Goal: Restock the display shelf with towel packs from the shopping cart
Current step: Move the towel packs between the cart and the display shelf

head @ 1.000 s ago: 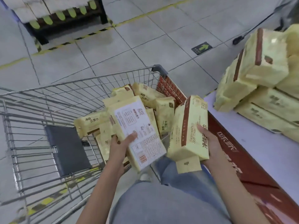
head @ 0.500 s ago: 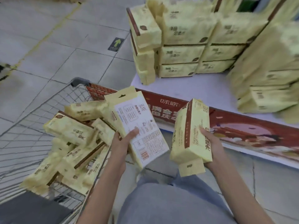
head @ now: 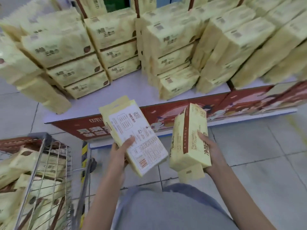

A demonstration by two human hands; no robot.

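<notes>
Shelf (head: 129,90) runs low across the middle of the view. Its pale top is crowded with stacks (head: 113,47) of yellow towel packs, three and more high. Those toward the right edge are smeared with blur, so their order cannot be read. A bare strip of the top shows along the front, widest left of centre. A red banner (head: 166,113) covers the shelf's front face.

Below it, over the tiled floor (head: 249,146), each hand carries one pack, and both packs are clear of the shelf. The left hand (head: 119,155) grips the left pack (head: 141,128) by its lower long edge. The thumb lies on the white printed back and the fingers are hidden beneath. This pack slants up and away to the left. The right hand (head: 211,150) clasps the right pack (head: 187,141) from its right side, thumb across the yellow face. That pack stands nearly on end, with a brown band down its left part and a flap hanging under it. The two held packs are near each other but seem not to touch.

The cart (head: 38,136) stands at lower left, near the shelf's left corner. Spare packs (head: 15,165) are piled inside its wire basket.
</notes>
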